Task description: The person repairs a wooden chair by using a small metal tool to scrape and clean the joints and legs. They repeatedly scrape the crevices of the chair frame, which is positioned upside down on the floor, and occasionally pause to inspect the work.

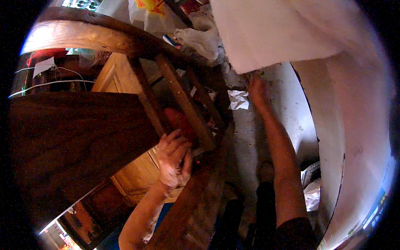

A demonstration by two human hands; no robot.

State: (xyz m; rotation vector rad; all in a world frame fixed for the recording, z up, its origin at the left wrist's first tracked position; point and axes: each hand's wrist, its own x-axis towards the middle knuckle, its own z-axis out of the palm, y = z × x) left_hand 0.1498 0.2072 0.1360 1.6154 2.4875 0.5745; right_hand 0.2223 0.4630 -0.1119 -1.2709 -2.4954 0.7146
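Steadiness probably mattered most, with wooden slats [184, 100] by the bent-fingered left hand [173, 158] and pale cloth [279, 33] just beyond the right hand [258, 89], though neither grip could be told.

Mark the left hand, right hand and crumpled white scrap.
Left hand [171, 160], head view: back of hand.
Right hand [258, 91], head view: back of hand.
Crumpled white scrap [238, 100], head view: its middle.

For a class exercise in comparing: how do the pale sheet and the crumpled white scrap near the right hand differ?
Size: the pale sheet looks far larger; the crumpled white scrap is small.
Surface: the sheet is mostly smooth; the scrap is creased all over.
Colour: the sheet has a pinkish tint; the scrap looks whiter.
Shared: both are pale and near the right hand.
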